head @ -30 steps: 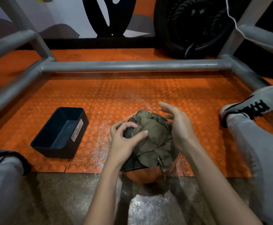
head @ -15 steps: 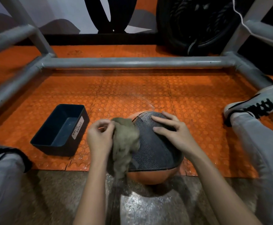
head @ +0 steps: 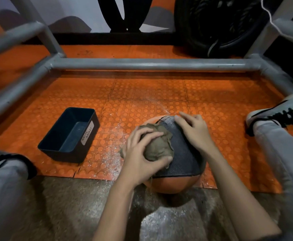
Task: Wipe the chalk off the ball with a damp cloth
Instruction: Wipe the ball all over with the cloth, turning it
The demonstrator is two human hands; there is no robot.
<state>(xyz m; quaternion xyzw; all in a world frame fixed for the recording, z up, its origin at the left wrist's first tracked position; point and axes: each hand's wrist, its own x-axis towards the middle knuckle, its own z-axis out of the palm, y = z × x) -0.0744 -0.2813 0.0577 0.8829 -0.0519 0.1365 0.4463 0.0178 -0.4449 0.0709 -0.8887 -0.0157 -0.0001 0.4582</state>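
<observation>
An orange ball (head: 172, 184) with a grey textured panel sits on the floor between my legs, at the near edge of the orange studded mat. My left hand (head: 140, 157) grips a bunched olive-brown cloth (head: 157, 147) and presses it on the ball's upper left side. My right hand (head: 195, 132) rests on the top right of the ball with its fingers spread over the grey panel. White chalk dust (head: 111, 159) speckles the mat just left of the ball.
A dark rectangular bin (head: 69, 136) labelled "waste basket" stands on the mat to the left. A grey pipe frame (head: 142, 64) borders the mat at the back and sides. My shoe (head: 279, 113) lies at the right; a black tyre (head: 217, 25) stands behind the frame.
The cloth first lay draped over the ball's top. My left hand pulled it off to the left, then brought it back bunched onto the upper left. My right hand settled on the ball.
</observation>
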